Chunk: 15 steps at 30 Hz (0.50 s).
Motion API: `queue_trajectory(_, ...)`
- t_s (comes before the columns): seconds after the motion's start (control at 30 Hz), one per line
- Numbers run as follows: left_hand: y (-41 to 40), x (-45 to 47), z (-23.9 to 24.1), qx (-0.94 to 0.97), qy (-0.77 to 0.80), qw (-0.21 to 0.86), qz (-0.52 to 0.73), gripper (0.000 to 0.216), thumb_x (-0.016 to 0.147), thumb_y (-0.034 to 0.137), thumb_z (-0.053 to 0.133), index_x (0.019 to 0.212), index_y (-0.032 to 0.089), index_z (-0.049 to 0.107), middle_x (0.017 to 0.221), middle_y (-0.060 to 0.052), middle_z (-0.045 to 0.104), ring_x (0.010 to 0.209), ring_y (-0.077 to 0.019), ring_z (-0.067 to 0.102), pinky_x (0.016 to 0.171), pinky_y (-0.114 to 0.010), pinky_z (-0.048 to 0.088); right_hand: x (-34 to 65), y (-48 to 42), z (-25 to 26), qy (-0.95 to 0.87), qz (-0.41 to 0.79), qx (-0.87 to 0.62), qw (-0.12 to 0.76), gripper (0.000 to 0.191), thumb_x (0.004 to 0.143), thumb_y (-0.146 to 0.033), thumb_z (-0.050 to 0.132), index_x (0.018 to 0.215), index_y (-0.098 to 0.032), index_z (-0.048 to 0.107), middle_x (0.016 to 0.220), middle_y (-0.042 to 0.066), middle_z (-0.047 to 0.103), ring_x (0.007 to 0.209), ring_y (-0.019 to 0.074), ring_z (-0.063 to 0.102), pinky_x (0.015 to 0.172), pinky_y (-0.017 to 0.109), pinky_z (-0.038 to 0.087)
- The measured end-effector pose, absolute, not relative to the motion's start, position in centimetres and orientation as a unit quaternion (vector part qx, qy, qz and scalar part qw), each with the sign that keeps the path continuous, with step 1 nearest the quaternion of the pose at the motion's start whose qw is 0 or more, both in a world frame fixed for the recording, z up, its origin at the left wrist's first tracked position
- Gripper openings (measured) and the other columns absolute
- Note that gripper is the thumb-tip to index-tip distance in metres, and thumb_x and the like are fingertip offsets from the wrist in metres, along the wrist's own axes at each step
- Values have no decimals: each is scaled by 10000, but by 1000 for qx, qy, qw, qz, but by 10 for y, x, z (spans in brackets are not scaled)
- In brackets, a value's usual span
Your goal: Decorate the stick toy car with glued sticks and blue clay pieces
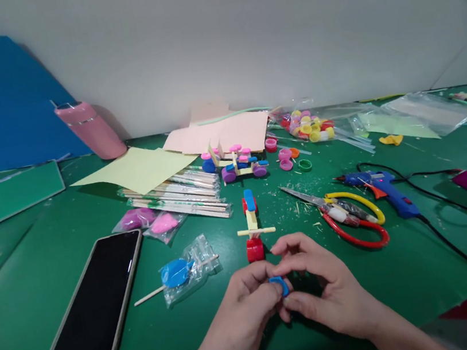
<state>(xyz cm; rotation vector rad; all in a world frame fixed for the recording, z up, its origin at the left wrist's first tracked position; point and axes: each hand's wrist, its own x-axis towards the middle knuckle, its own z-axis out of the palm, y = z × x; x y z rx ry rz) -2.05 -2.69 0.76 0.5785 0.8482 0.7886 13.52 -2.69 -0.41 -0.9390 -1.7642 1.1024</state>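
A small curved piece of blue clay [281,285] is pinched between the thumb and fingers of my left hand [255,299]. My right hand [325,284] curls around the same piece from the right, its thumb and fingertips at the clay's edges. Just beyond my hands stands a small toy vehicle made of sticks [252,219], with red wheels, a blue clay seat and a crossbar. To the left, a clear bag of blue clay [176,273] lies with a thin stick poking out of it.
A phone [90,311] lies at left. Scissors [338,209] and a blue glue gun [380,186] with a trailing cord are at right. Behind are stick bundles [175,194], finished toy vehicles [238,165], bottle caps [286,159], paper [223,133] and a pink tumbler [92,131].
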Motion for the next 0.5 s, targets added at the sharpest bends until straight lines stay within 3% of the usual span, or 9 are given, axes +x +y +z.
queue_trajectory(0.2, -25, -22, 9, 264, 374, 810, 367, 50, 656, 172, 612, 641, 127, 628, 577, -4, 548, 553, -99, 482, 548, -228, 375, 138, -27, -4, -674, 473, -376, 425, 224, 794, -239, 565, 1012, -250, 618, 1087, 67, 479, 1045, 210, 471, 858, 320, 419)
queue_trajectory(0.37, -25, -21, 13, 276, 377, 813, 348, 48, 649, 171, 609, 639, 125, 617, 584, -7, 548, 544, -99, 477, 555, -234, 362, 137, -26, -4, -668, 483, -378, 422, 228, 776, -267, 599, 1003, -257, 616, 1091, 60, 475, 1044, 213, 466, 849, 317, 417)
queue_trajectory(0.5, -26, -21, 12, 283, 372, 813, 346, 54, 657, 176, 600, 652, 123, 612, 581, -7, 548, 547, -102, 478, 564, -242, 355, 136, -26, -4, -660, 487, -387, 422, 222, 797, -306, 564, 1008, -252, 608, 1097, 70, 471, 1014, 212, 478, 760, 289, 440)
